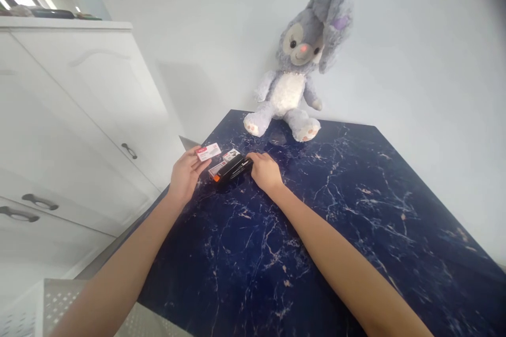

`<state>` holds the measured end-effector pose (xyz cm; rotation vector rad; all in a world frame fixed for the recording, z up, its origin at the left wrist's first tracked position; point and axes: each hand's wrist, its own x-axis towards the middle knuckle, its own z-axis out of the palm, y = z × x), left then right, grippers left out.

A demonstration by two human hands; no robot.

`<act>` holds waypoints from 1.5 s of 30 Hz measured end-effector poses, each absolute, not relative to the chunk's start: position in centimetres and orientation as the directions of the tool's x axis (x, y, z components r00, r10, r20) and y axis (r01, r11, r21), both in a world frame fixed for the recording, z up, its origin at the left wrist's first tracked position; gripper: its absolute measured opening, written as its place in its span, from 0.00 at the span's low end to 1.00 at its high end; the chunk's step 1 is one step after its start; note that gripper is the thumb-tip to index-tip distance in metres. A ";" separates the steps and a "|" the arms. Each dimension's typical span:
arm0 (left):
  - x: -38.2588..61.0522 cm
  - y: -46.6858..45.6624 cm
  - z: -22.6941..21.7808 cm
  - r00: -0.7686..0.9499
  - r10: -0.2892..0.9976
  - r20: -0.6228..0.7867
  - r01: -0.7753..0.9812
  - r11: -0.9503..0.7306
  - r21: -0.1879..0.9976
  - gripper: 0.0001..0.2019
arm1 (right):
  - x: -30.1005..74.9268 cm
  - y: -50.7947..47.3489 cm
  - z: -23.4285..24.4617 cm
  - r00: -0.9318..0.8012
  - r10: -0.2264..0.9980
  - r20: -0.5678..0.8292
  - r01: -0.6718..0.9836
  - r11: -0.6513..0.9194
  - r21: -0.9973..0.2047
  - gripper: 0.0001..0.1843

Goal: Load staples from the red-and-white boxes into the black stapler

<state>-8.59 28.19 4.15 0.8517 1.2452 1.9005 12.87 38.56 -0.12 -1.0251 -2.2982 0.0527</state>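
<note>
My left hand (185, 172) holds a small white and red box (208, 151) between thumb and fingers, raised at the left side of the table. My right hand (265, 171) is closed at the right end of a black stapler (233, 167), which has an orange tip at its other end. Its fingertips are partly hidden from me. Behind the stapler, and partly covered by it, are a white box with a dark picture (230, 155) and a red and white box (215, 169).
A grey plush rabbit (290, 89) sits at the back of the dark blue marbled table (316, 221), against the wall. A white cabinet (79, 116) with dark handles stands to the left. A white perforated basket (59, 295) is at the lower left.
</note>
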 end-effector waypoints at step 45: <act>-7.5 27.7 3.8 -0.392 0.920 -0.016 -0.353 -0.135 0.926 0.11 | 10.9 35.8 -0.1 -0.346 0.520 0.781 0.196 0.854 -0.482 0.15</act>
